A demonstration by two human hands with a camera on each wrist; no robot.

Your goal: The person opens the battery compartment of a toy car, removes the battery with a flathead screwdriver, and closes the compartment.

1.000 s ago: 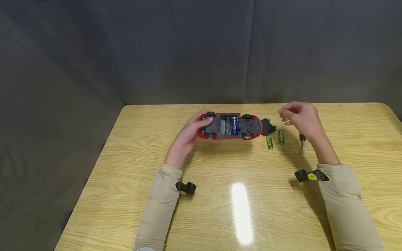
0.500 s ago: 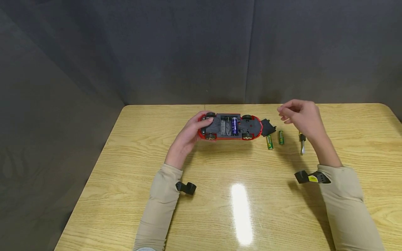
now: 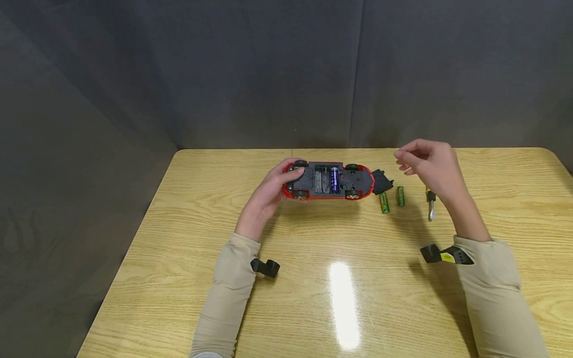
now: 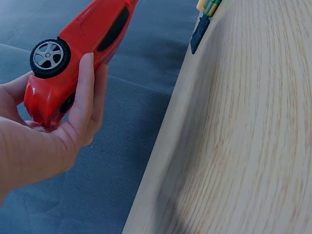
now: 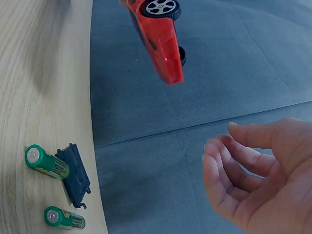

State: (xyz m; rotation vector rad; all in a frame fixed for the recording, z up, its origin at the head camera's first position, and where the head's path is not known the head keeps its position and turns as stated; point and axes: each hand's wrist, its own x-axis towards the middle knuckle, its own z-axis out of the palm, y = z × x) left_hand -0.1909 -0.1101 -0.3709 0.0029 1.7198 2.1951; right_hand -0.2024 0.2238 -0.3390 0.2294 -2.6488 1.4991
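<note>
My left hand [image 3: 267,193] grips one end of a red toy car [image 4: 87,44], which it holds upside down above the table. The car's battery compartment [image 3: 321,180] is uncovered, with a purple battery [image 3: 334,179] lying in it beside a vacant slot. My right hand [image 3: 431,165] hovers over the table's far right part, fingers loosely curled and nothing in them, as the right wrist view [image 5: 265,178] confirms. Below it lie two green batteries [image 5: 47,161] [image 5: 64,218] and a black battery cover [image 5: 74,175]. One battery overlaps the cover in the right wrist view.
A screwdriver [image 3: 431,205] lies on the wooden table [image 3: 188,248], partly hidden behind my right wrist. A dark curtain [image 3: 268,74] hangs along the table's far edge. Each sleeve carries a small black camera [image 3: 265,268].
My right hand has risen slightly, and its forearm has shifted a little to the right. The left hand and the toy car stay where they were.
</note>
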